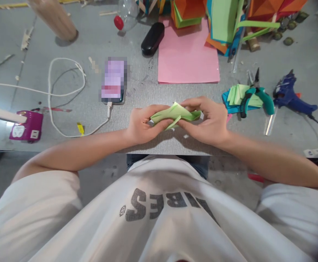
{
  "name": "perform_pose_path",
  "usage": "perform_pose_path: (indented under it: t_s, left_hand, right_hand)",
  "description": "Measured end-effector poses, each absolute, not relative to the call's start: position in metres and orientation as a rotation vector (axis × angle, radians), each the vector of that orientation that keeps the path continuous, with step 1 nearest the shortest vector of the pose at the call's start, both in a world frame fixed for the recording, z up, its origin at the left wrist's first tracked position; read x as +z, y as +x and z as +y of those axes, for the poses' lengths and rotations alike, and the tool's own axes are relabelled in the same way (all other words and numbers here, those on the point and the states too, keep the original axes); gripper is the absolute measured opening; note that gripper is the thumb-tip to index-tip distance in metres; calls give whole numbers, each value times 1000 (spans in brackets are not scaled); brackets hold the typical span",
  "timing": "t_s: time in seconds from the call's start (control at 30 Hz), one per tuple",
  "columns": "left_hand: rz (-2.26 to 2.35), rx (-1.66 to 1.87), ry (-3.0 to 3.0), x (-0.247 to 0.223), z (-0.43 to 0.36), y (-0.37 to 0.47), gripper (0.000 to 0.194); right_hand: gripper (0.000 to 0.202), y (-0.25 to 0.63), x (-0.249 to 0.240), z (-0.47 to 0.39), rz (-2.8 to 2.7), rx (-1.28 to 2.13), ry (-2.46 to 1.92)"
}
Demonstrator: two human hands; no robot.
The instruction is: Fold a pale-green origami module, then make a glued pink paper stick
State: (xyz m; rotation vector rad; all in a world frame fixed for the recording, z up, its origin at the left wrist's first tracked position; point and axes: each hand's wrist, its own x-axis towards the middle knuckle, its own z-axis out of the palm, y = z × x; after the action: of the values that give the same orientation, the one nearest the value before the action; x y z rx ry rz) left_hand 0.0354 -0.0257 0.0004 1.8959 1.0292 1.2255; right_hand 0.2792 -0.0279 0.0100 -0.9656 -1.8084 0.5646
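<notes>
Between both hands, just above the table's front part, is a folded piece of light green paper with a raised peak and a narrow flap sticking out below. My left hand grips its left end, thumb in front and fingers behind. On the other end, my right hand pinches the paper between thumb and fingers. The fingertips behind the paper are partly hidden. Beyond the hands lies a stack of pink paper.
Right of my hands are green folded papers, teal-handled pliers and a blue glue gun. To the left, a phone lies on a white cable near a purple power adapter. A black case sits farther back.
</notes>
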Motion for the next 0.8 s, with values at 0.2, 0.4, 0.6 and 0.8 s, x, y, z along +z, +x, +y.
perform_pose_path:
  t_s: [0.2, 0.4, 0.6, 0.8]
  left_hand:
    - [1076, 1326, 1822, -2, -24, 31, 50]
    - [1018, 1440, 1729, -9, -18, 29, 52]
    - [1001, 1456, 1612, -11, -18, 30, 54]
    - [1082, 1491, 1544, -15, -18, 35, 49]
  right_hand:
    - [49, 292, 12, -23, -1795, 693, -911]
    - [49, 302, 8, -17, -1715, 705, -976]
    - [53, 300, 6, -12, -1671, 757, -930]
    - [55, 286, 7, -9, -1577, 1010, -840]
